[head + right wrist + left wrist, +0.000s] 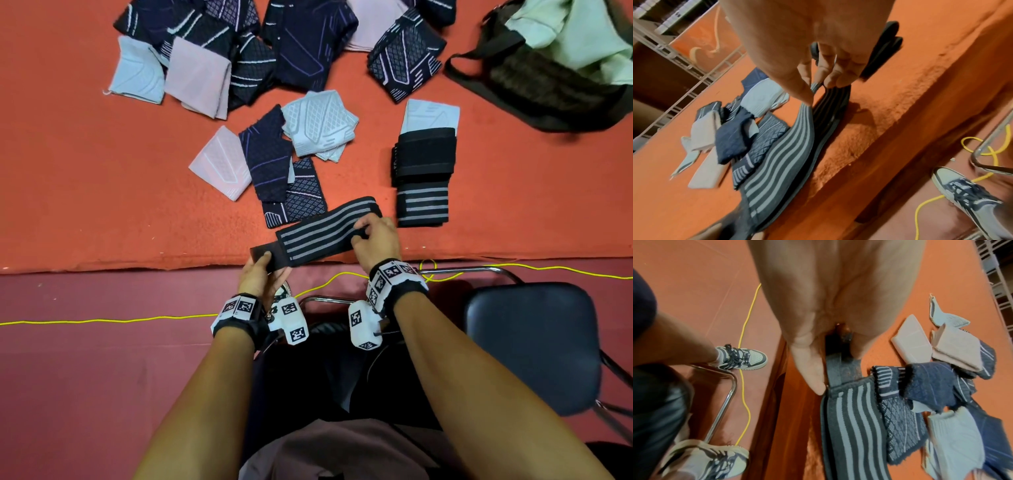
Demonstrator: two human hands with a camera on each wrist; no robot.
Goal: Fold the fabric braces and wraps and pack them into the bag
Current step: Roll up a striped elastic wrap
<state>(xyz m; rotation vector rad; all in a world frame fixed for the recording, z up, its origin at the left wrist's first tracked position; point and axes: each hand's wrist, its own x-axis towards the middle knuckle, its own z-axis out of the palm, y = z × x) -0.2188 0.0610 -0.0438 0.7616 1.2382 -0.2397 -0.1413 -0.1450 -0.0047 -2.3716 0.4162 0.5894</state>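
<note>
A black wrap with grey stripes (322, 233) (851, 426) (783, 155) lies doubled over at the near edge of the orange mat (102, 192). My left hand (262, 274) (818, 353) grips its plain black end tab. My right hand (373, 236) (818, 78) pinches the folded right end, lifting the top layer. Folded wraps sit in a stack (423, 171) just right of it. A dark bag (548, 78) lies open at the far right, pale cloth inside.
Several unfolded braces, navy, pink and pale blue, lie in a pile (239, 51) at the back and a smaller group (274, 161) in the middle. A dark chair seat (531, 346) stands to my right. A yellow cord (102, 320) runs along the floor.
</note>
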